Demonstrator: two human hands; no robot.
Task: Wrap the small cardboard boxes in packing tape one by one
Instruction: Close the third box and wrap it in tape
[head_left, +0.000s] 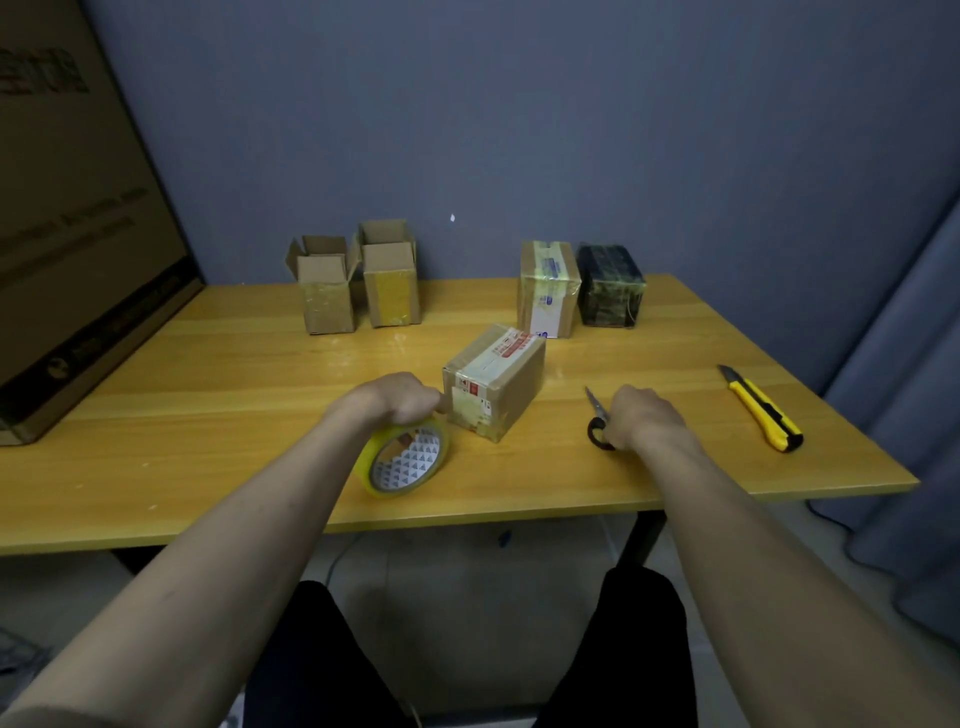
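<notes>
Big printed carton (78, 218) leans at the far left of the wooden table (208, 374). Back row: two small open boxes (330, 293) (390, 283) with flaps up, insides not visible so contents can't be told; right of them a closed taped box (549, 291) and a dark wrapped box (612, 286), touching or nearly so. Task box in hand, the centre box (493, 382), sits closed mid-table, old labels and tape on top, just beside the left hand. Left hand (395, 397) curls round the top of the yellow tape roll (408, 460), roll standing on edge against the box's near corner. Right hand (647, 415) grips the scissors (598, 423), blades pointing away, low over the table. Yellow utility knife (761, 408) lies well apart at right, blade out. Risks, judged: the light box may skid or turn when tape is pulled since neither hand pins it; tape could crease or stick to itself; exposed knife blade near the right forearm's path could nick it.
</notes>
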